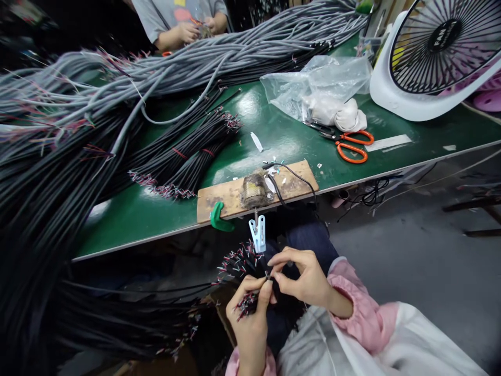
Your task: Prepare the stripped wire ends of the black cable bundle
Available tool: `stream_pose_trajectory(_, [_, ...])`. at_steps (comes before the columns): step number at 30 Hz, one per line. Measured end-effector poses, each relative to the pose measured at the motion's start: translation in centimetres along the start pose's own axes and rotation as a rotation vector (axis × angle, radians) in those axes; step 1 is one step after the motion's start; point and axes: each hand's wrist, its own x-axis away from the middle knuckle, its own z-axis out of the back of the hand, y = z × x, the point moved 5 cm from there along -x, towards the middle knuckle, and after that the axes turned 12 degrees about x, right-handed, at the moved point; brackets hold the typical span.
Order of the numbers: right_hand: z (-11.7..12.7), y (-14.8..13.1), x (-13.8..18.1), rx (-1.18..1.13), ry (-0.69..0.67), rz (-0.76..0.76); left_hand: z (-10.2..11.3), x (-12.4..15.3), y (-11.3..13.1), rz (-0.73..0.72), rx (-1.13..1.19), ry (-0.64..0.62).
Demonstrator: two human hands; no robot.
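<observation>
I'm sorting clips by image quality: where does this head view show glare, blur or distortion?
Head view: lamp glare whitens the green table in patches; wide-angle distortion bows the table edge and smears the grey cables toward the left border; left hand and right hand are sharp, but the black wires they pinch sit in shadow.

Board (299, 181) on table (129, 216) edge; scissors (352, 145) right of it, fan (430, 57) behind; cables (188, 151) left; wire bundle (241, 261) below board.
</observation>
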Motion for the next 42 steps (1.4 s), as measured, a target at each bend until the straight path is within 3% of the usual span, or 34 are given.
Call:
stream_pose_trajectory(5, [-0.8,1.3,-0.4,-0.157,-0.129,-0.098,0.2,-0.5,-0.3,0.033,0.026,-0.003])
stream_pose_trajectory(11, [-0.3,-0.1,-1.0,0.151,0.018,0.167,0.3,-1.6,-0.5,0.151,-0.048,-0.136])
stream_pose_trajectory(13, [-0.4,0.0,-1.1,0.187,0.012,0.185,0.6,-1.9,-0.8,0.202,-0.07,-0.165])
stream_pose_trajectory(17, [-1.2,1.8,-1.1,-0.125,-0.117,0.023,0.5,-2.3,-1.4,0.262,-0.008,-0.259])
stream_pose_trajectory(22, [-3.1,3.8,-0.2,-0.614,-0.333,-0.271,-0.2,-2.1,-1.0,0.169,0.109,-0.311])
stream_pose_trajectory(26, [-2.0,4.4,-0.3,-0.604,-0.21,-0.372,-0.2,-1.6,-0.2,0.048,0.05,-0.259])
stream_pose_trajectory(29, [-0.5,4.0,-0.6,-0.461,-0.145,-0.358,-0.1,-1.5,0.5,-0.02,-0.028,-0.21])
stream_pose_trajectory(32, [-0.1,3.2,-0.5,-0.408,-0.179,-0.325,-0.3,-1.5,1.0,-0.039,-0.079,-0.181])
stream_pose_trajectory(37, [-0.8,2.7,-0.3,-0.453,-0.241,-0.215,-0.6,-1.3,1.7,-0.077,-0.107,-0.192])
stream_pose_trajectory(42, [-2.2,2.8,-1.3,-0.395,-0.37,-0.048,-1.3,-0.4,2.3,-0.164,-0.134,-0.285])
